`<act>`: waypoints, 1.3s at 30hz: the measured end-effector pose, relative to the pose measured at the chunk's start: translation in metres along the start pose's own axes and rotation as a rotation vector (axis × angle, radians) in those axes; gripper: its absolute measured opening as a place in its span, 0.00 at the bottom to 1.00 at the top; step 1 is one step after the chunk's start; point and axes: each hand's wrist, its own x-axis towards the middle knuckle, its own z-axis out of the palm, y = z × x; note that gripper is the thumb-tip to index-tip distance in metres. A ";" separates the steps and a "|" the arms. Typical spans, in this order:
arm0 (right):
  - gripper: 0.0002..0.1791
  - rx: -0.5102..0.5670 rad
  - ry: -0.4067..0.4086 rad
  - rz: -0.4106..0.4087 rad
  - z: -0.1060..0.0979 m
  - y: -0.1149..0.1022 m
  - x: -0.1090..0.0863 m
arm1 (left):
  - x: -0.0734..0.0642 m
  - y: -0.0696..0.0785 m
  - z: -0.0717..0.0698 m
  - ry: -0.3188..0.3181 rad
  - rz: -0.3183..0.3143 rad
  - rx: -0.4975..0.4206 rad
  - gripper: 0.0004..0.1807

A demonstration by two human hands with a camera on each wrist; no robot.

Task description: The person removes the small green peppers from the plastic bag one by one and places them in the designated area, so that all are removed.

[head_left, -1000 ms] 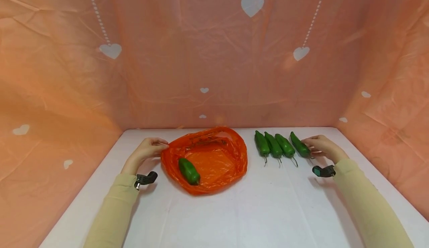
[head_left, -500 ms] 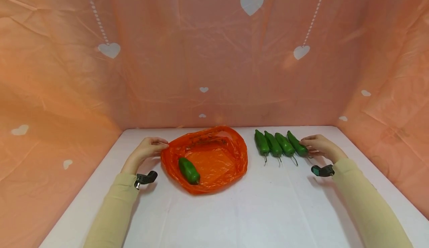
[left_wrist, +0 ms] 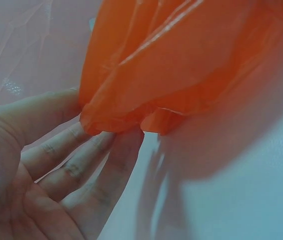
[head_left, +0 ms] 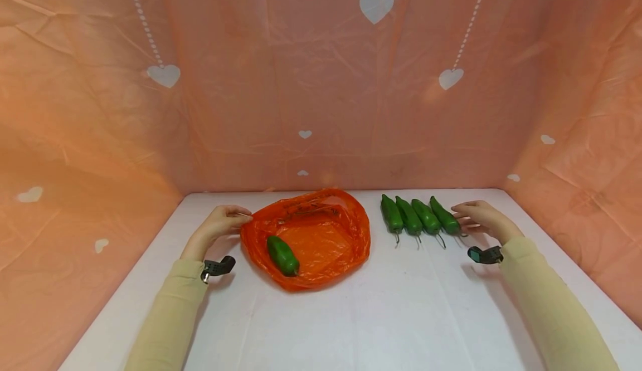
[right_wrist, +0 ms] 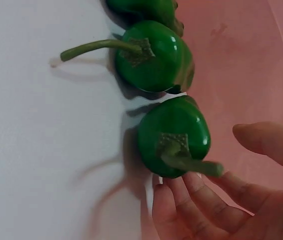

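Observation:
My left hand [head_left: 220, 225] pinches the left edge of an orange-red plastic bag [head_left: 328, 251], which lies spread with its mouth upward. The left wrist view shows the thumb and fingers on the bag's folded rim [left_wrist: 131, 112]. One green pepper [head_left: 283, 255] lies inside the bag at its left side. To the right, my right hand [head_left: 484, 219] is beside the rightmost green pepper [head_left: 443, 216] of a row. Seen from the right wrist, the fingertips sit right at that pepper's [right_wrist: 174, 135] side, and the thumb is apart from it.
Several more green peppers, among them a middle one [head_left: 425, 216], lie side by side with stems toward me on the white table [head_left: 351, 326]. Orange sheets with white hearts, such as the back sheet [head_left: 341, 92], enclose the table at the back and sides.
The rightmost pepper has moved left, closer to the others in the row, and my right thumb has come away from it. The left hand and the bag stay put.

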 end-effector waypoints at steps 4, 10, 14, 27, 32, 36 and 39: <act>0.36 -0.013 0.001 -0.037 -0.005 -0.001 -0.002 | 0.001 -0.001 0.000 0.001 0.002 0.005 0.21; 0.36 0.039 0.015 -0.093 -0.008 -0.008 -0.006 | 0.002 -0.003 0.000 0.011 0.004 0.006 0.20; 0.37 0.095 0.014 -0.119 -0.008 -0.019 -0.009 | 0.001 -0.003 -0.001 0.002 -0.002 -0.005 0.21; 0.36 0.158 -0.022 -0.206 0.000 -0.068 -0.009 | 0.003 0.001 -0.002 0.002 0.004 0.044 0.22; 0.34 0.176 -0.054 -0.246 0.014 -0.085 -0.005 | 0.004 0.002 -0.001 -0.003 0.021 0.021 0.22; 0.33 0.171 -0.083 -0.275 0.029 -0.099 0.000 | 0.004 0.002 0.000 0.003 0.024 0.019 0.21; 0.32 0.177 -0.100 -0.291 0.042 -0.112 0.004 | 0.003 0.002 0.002 0.007 0.015 0.014 0.20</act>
